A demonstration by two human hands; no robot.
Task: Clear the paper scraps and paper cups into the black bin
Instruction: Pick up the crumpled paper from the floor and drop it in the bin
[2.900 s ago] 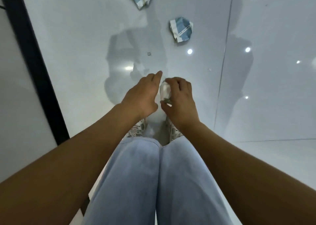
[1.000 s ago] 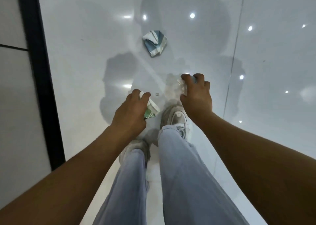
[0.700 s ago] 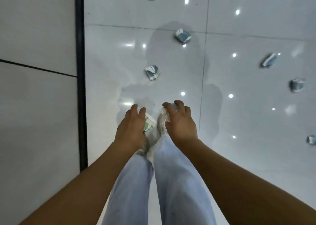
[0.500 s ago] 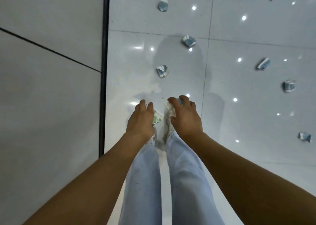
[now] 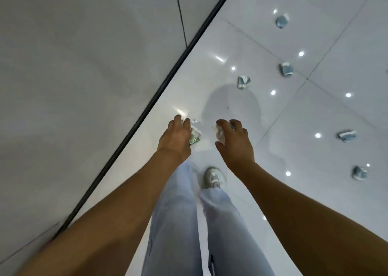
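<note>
My left hand (image 5: 175, 138) grips a crushed paper cup (image 5: 194, 138) with green print, held out in front of me above the floor. My right hand (image 5: 235, 144) holds a crumpled white and blue paper scrap (image 5: 219, 133) at the same height. Several blue and white paper scraps lie on the glossy white floor ahead and to the right: the nearest scrap (image 5: 243, 82), a second scrap (image 5: 286, 68), a far scrap (image 5: 282, 21), and scraps at the right (image 5: 347, 136) (image 5: 359, 172). The black bin is not in view.
A grey wall fills the left, meeting the floor along a black baseboard (image 5: 159, 90) that runs diagonally. My legs in light blue trousers and one grey shoe (image 5: 212, 177) are below my hands. Ceiling lights reflect in the floor tiles.
I have stood up from a crouch and the view has turned, so the wall swings in at the left. Both hands still hold their pieces and have drawn slightly apart.
</note>
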